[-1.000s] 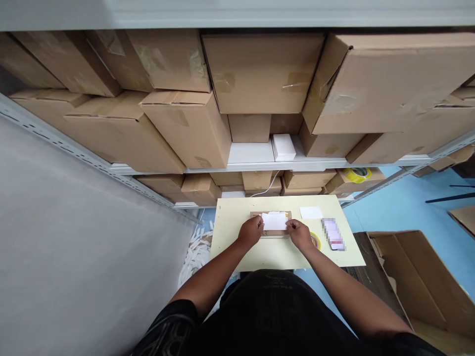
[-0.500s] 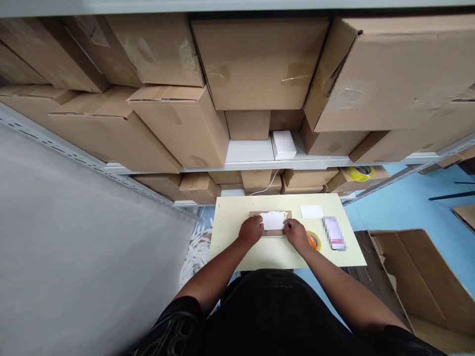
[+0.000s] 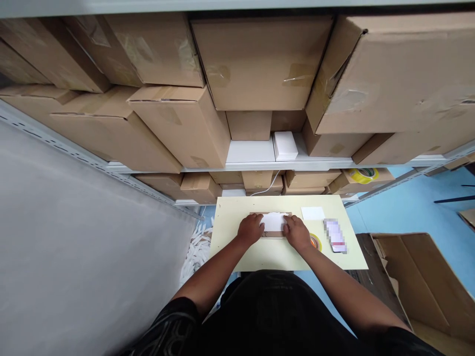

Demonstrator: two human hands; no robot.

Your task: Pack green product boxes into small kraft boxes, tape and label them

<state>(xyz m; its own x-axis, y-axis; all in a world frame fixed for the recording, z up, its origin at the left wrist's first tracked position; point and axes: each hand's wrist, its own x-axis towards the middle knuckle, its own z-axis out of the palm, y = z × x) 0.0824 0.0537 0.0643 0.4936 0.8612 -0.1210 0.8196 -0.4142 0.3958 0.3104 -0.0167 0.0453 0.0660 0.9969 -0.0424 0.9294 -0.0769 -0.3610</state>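
Note:
A flat brown cardboard box [image 3: 273,235] lies on the cream tabletop with a white paper label [image 3: 272,223] across its upper face. The label's top edge looks uneven. My left hand [image 3: 251,229] grips the left end of the box, its fingertips over the label's left edge. At the opposite end my right hand [image 3: 297,232] is closed around the box, fingers on the label's right edge and thumb lower down. Partly behind my right wrist lies a roll of tape [image 3: 316,241] with an orange core.
Right on the table [image 3: 226,247] are a white card [image 3: 312,213] and a blurred phone [image 3: 334,236]. Shelves ahead hold many cartons [image 3: 260,64], a white box [image 3: 285,146] and yellow tape [image 3: 363,175]. An open carton [image 3: 415,277] stands right; white strips [image 3: 195,249] lie left.
My right fingers have moved from the label's right edge to lie further over it and the box. The label now sits flatter, and its yellow mark is covered. My left hand has barely shifted.

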